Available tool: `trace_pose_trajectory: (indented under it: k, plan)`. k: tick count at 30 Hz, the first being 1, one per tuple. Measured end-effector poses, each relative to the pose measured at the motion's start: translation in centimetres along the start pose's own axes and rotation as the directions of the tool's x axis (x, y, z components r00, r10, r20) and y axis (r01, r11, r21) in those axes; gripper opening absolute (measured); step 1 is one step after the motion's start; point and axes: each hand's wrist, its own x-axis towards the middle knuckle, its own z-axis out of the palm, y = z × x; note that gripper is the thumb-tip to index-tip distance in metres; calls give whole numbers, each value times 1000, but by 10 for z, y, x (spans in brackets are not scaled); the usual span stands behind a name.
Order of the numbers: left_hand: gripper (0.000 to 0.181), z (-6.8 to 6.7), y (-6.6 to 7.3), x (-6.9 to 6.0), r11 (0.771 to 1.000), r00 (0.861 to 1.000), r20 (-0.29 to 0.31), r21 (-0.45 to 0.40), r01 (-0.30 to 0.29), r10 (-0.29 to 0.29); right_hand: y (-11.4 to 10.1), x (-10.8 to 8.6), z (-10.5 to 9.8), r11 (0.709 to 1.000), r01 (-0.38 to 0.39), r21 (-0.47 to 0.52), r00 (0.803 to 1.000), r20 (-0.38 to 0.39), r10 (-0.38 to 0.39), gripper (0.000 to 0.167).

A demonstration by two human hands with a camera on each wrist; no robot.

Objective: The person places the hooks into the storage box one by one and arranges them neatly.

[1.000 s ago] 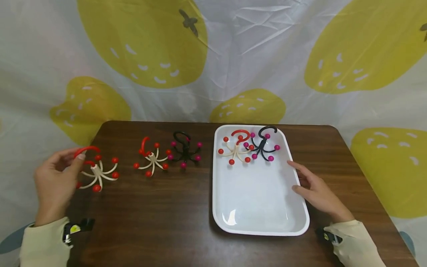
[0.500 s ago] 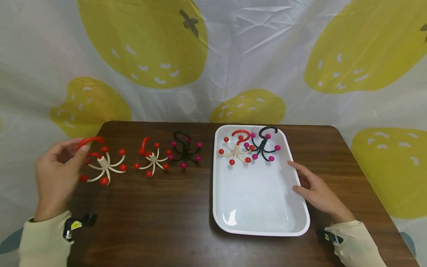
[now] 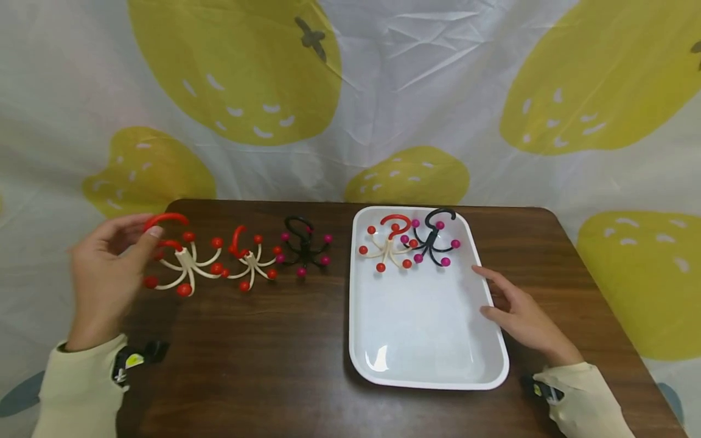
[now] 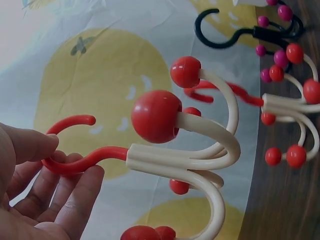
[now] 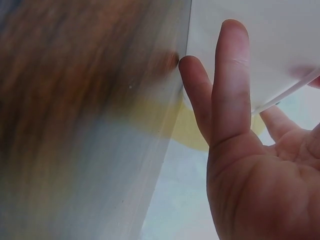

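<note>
Head view: my left hand [image 3: 112, 274] pinches the glossy red curved hook of a white-stemmed claw [image 3: 186, 263] with bent white legs, each tipped with a red ball. Left wrist view shows my thumb on one side of that hook and my fingers on the other, its free tip poking out past my thumb. I hold the claw over the left part of the dark brown wood-grain table [image 3: 263, 359]. Just to its right is a second red-hooked white claw [image 3: 252, 263], and I cannot tell whether their balls touch. Next to that stands a black hooked claw with magenta balls [image 3: 305, 250].

My right hand [image 3: 520, 313] is spread, fingers nearly straight, at the right side of a glossy white rectangular tray [image 3: 416, 328], fingertip and thumb touching its edge. At the tray's far end sit another red-and-white claw [image 3: 387, 250] and another black-and-magenta claw [image 3: 431, 238], side by side. A white cloth with yellow fruit shapes [image 3: 421, 67] hangs behind.
</note>
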Motion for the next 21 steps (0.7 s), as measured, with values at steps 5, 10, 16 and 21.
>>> trace_pose_trajectory:
  k: [5,10,16,21]
  plan:
    - [27,9,7,-2,998,1000,28,-55,-10,11,0,-1,1,1000,7,16,1000,12,-8,76]
    - [27,15,14,-3,996,999,35,-82,-23,26,0,0,-1,1000,5,3,1000,9,-5,76]
    - [26,20,27,-2,997,997,38,-22,-73,74,0,0,-1,1000,5,-2,1000,7,-5,75]
    - [26,27,39,0,992,992,71,-76,-100,106,1,0,0,1000,-6,-4,1000,13,7,75]
